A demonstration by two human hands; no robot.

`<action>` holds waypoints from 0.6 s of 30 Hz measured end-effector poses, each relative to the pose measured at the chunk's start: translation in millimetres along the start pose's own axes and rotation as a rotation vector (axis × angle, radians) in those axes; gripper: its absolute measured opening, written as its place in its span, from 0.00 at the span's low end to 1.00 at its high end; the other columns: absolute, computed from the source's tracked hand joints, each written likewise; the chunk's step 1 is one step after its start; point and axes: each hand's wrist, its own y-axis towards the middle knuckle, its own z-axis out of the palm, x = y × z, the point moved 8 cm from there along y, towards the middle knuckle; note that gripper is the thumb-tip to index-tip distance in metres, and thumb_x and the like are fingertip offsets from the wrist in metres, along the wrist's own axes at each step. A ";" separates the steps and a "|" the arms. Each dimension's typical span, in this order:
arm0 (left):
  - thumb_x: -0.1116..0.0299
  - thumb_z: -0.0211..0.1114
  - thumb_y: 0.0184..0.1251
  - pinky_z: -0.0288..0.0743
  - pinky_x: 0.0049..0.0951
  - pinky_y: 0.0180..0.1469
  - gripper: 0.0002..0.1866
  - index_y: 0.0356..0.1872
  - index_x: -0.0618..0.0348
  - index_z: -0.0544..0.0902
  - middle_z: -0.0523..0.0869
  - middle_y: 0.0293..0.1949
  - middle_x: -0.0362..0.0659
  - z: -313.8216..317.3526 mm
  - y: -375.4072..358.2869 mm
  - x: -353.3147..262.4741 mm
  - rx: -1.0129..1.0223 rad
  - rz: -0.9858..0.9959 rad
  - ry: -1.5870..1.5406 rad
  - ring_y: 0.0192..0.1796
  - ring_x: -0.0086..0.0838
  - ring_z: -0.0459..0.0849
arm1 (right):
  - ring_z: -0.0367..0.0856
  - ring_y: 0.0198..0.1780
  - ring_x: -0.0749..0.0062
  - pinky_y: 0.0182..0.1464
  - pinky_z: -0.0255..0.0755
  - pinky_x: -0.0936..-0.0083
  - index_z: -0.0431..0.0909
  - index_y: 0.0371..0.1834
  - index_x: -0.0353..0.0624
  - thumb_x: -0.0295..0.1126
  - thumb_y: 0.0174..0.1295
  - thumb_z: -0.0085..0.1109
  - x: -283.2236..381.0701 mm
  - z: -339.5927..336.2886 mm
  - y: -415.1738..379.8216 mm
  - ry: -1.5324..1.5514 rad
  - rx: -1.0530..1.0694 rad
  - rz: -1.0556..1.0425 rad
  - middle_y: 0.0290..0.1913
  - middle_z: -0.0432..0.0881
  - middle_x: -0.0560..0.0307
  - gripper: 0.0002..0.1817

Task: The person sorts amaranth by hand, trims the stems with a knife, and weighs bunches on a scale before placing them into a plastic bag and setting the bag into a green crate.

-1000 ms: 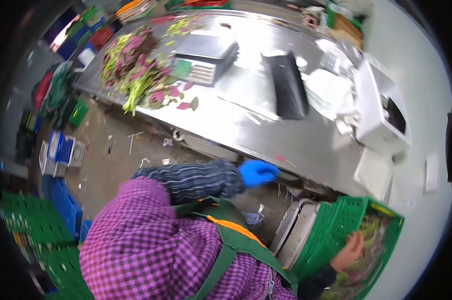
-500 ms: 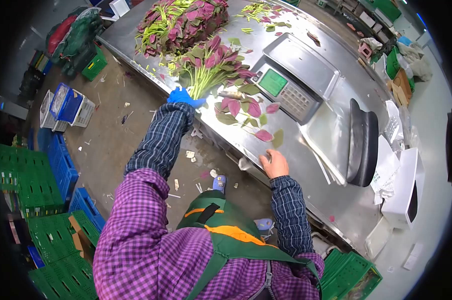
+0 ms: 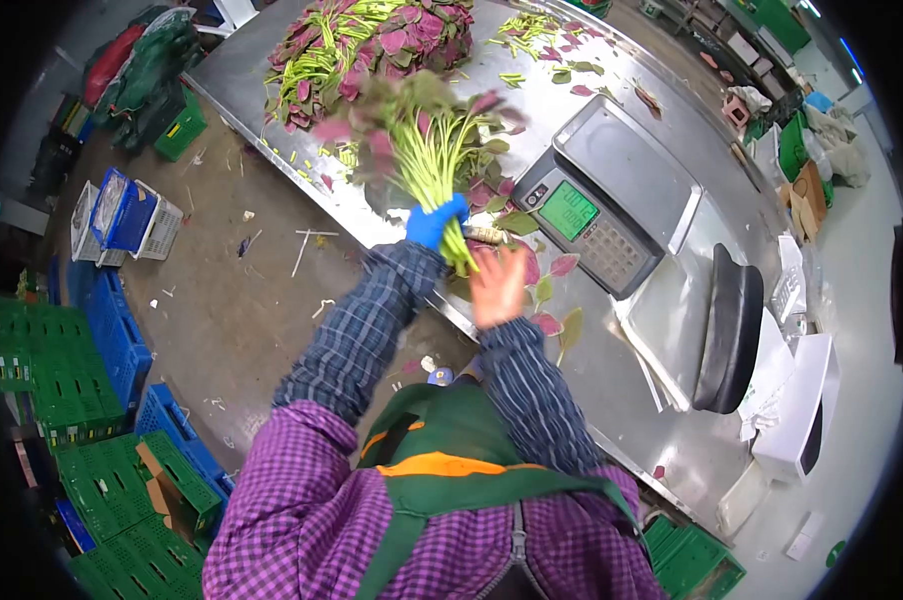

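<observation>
My left hand (image 3: 436, 222), in a blue glove, is wrapped round the stems of a bunch of amaranth (image 3: 431, 160). Its purple and green leaves fan out away from me, blurred by motion, and the pale cut ends stick out below the glove. My bare right hand (image 3: 499, 284) is right at those stem ends, fingers stretched out, a little blurred. Loose amaranth leaves (image 3: 570, 328) lie on the metal table beside it. A large heap of amaranth (image 3: 392, 45) sits farther back on the table.
To the right of the bunch stands a scale (image 3: 597, 215) with a lit green display. Beyond it are plastic bags (image 3: 652, 300) and a black curved object (image 3: 727, 330). A white device (image 3: 797, 405) is at the far right. Green crates (image 3: 42, 350) and blue crates (image 3: 112, 320) are stacked at left.
My left hand has lifted the bunch off the table and brought it right and closer to me. The right hand has moved up and left to the stem ends.
</observation>
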 end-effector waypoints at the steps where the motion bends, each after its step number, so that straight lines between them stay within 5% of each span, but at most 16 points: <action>1: 0.68 0.67 0.55 0.73 0.25 0.31 0.10 0.33 0.63 0.80 0.81 0.25 0.40 18.1 -10.9 9.6 -0.002 0.058 -0.030 0.27 0.25 0.79 | 0.68 0.61 0.63 0.60 0.63 0.68 0.58 0.65 0.38 0.61 0.63 0.41 -18.0 0.1 32.6 -0.007 0.043 -0.028 0.60 0.69 0.49 0.39; 4: 0.70 0.65 0.57 0.72 0.23 0.30 0.08 0.35 0.62 0.79 0.80 0.25 0.39 43.4 -21.7 -2.7 -0.064 0.096 -0.106 0.28 0.24 0.79 | 0.70 0.58 0.68 0.58 0.64 0.71 0.63 0.63 0.39 0.62 0.63 0.39 -0.7 41.4 30.0 -0.054 0.217 0.071 0.58 0.72 0.52 0.38; 7: 0.71 0.64 0.58 0.75 0.24 0.34 0.11 0.40 0.63 0.78 0.81 0.29 0.40 68.2 -21.5 -32.3 -0.043 0.061 0.021 0.30 0.24 0.79 | 0.66 0.62 0.63 0.63 0.57 0.73 0.57 0.66 0.34 0.61 0.63 0.43 63.2 57.5 6.8 -0.501 0.359 -0.017 0.61 0.68 0.46 0.42; 11: 0.66 0.61 0.58 0.77 0.33 0.39 0.14 0.44 0.59 0.80 0.85 0.35 0.45 131.7 -15.8 -43.2 0.092 0.512 0.543 0.36 0.34 0.84 | 0.72 0.54 0.72 0.56 0.65 0.78 0.55 0.66 0.36 0.37 0.55 0.66 143.3 124.6 -13.5 -0.723 0.601 -0.292 0.54 0.73 0.51 0.39; 12: 0.64 0.60 0.58 0.77 0.36 0.40 0.14 0.45 0.57 0.81 0.86 0.37 0.46 156.2 -15.0 -45.8 0.133 0.691 0.651 0.37 0.38 0.85 | 0.76 0.46 0.73 0.50 0.69 0.79 0.63 0.59 0.35 0.32 0.52 0.68 167.1 138.7 -15.8 -0.818 0.588 -0.552 0.48 0.77 0.53 0.33; 14: 0.58 0.58 0.57 0.76 0.41 0.41 0.17 0.44 0.53 0.81 0.85 0.39 0.51 192.3 1.5 -30.8 0.217 0.644 0.843 0.40 0.45 0.84 | 0.77 0.41 0.75 0.45 0.71 0.79 0.67 0.50 0.36 0.29 0.51 0.67 208.3 129.3 0.4 -1.046 0.349 -0.677 0.42 0.78 0.56 0.24; 18: 0.50 0.64 0.48 0.75 0.42 0.46 0.26 0.46 0.55 0.80 0.83 0.42 0.54 277.2 24.1 -44.2 0.539 0.257 1.153 0.45 0.48 0.81 | 0.77 0.37 0.74 0.41 0.72 0.77 0.68 0.47 0.36 0.25 0.51 0.65 282.7 109.6 32.0 -0.819 0.181 -0.868 0.39 0.77 0.57 0.20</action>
